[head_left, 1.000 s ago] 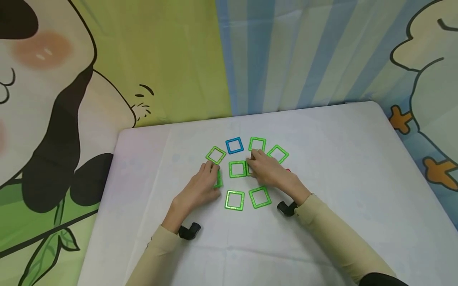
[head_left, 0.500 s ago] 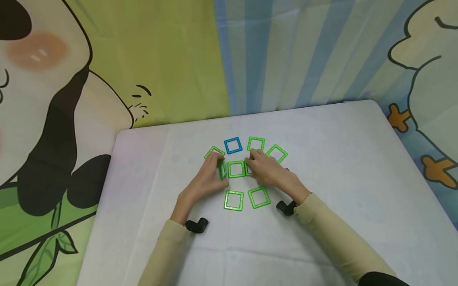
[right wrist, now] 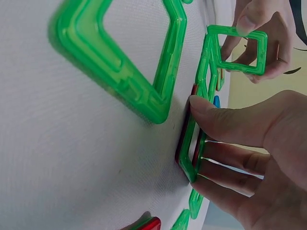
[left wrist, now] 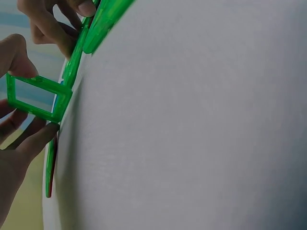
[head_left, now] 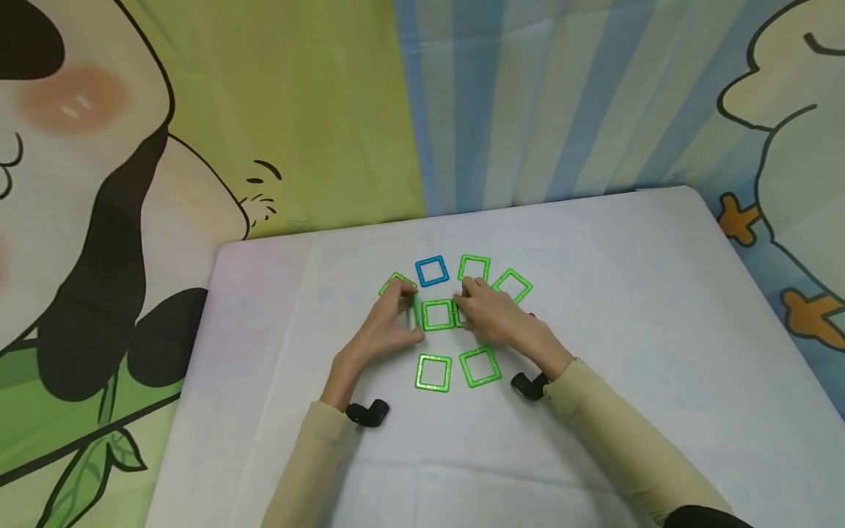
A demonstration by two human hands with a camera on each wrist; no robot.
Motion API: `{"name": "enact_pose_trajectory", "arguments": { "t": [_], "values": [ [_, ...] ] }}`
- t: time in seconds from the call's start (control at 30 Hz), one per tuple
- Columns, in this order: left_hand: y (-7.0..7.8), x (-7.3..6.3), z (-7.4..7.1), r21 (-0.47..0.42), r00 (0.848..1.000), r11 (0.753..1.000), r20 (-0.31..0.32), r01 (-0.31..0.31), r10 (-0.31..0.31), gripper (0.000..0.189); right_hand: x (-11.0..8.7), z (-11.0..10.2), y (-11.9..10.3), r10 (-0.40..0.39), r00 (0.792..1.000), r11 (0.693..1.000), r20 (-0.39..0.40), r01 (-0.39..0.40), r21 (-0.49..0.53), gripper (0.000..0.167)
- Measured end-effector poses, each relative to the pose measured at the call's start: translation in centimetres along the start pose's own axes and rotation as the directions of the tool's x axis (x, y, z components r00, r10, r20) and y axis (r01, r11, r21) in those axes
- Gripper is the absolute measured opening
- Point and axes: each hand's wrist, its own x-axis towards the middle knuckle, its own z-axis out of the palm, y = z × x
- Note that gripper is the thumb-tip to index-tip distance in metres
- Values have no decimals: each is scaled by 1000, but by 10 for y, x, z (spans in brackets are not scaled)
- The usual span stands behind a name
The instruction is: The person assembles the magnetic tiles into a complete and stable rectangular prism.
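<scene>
In the head view, my left hand [head_left: 381, 321] pinches a green square magnetic tile [right wrist: 261, 53] between thumb and fingers. The tile stands on edge at the left side of a flat green tile [head_left: 439, 327]. My right hand [head_left: 491, 314] grips another flat green square tile [right wrist: 186, 163], with red showing beneath it in the right wrist view. That tile adjoins the right side of the flat green one, and the hand covers most of it. In the left wrist view, the upright tile [left wrist: 61, 103] juts out from the line of flat tiles.
Around the hands lie a blue square tile [head_left: 436, 282], a tilted green tile [head_left: 524, 294] and several other green ones. A green tile [head_left: 432, 389] lies nearer the front. A small red piece [head_left: 532, 315] peeks out behind the right wrist. The white-covered table [head_left: 627, 293] meets patterned cloth walls.
My left hand has picked up the green tile from the left, moved it slightly right and turned it on edge beside the flat tile. My right hand has stayed in place.
</scene>
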Motion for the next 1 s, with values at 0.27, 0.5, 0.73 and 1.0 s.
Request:
{"name": "enact_pose_trajectory", "arguments": {
  "t": [0.27, 0.5, 0.73, 1.0],
  "values": [
    [-2, 3, 0, -11, 1000, 999, -10, -30, 30, 69, -1, -1, -1, -4, 1000, 1000, -4, 4, -1, 46],
    [-1, 4, 2, -7, 999, 999, 8, -50, 50, 69, -1, 0, 0, -3, 1000, 1000, -4, 3, 12, 48],
    [1, 3, 3, -31, 1000, 999, 15, -10, 11, 72, 1, 0, -1, -16, 1000, 1000, -13, 16, 2, 48],
    [-1, 1, 4, -120, 997, 992, 66, 34, -26, 74, 1, 1, -2, -5, 1000, 1000, -11, 5, -3, 46]
  ]
}}
